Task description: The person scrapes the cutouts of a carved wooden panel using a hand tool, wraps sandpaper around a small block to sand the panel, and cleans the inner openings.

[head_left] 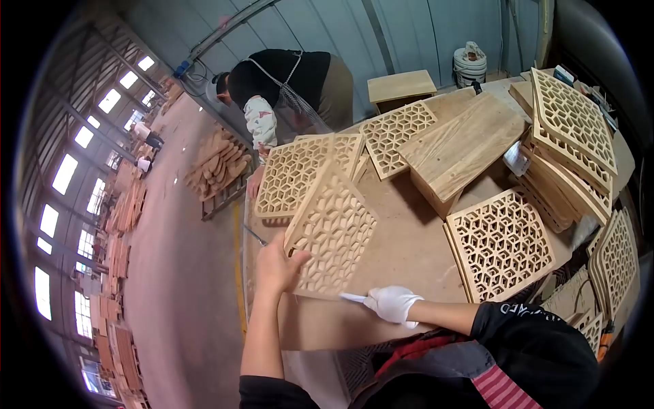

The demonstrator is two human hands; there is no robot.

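Note:
My left hand [276, 267], bare, is closed on the left edge of a pale wooden lattice panel [334, 235], its thumb over the front face. The panel is tilted up off the table and slightly blurred. My right hand [392, 304], in a white glove, is closed round a thin, pale, blade-like tool [353, 297]. Its tip lies at the panel's lower edge; whether it touches, I cannot tell. Behind the held panel, another lattice panel [300, 174] lies over others at the far side of the table.
The worktable [415, 255] also bears a wooden box [466, 146], a lattice panel pair [501, 242] and a tall panel stack [575, 123] at right. A co-worker [289, 82] bends over the far side. A screwdriver-like rod [255, 236] sticks out near the left edge.

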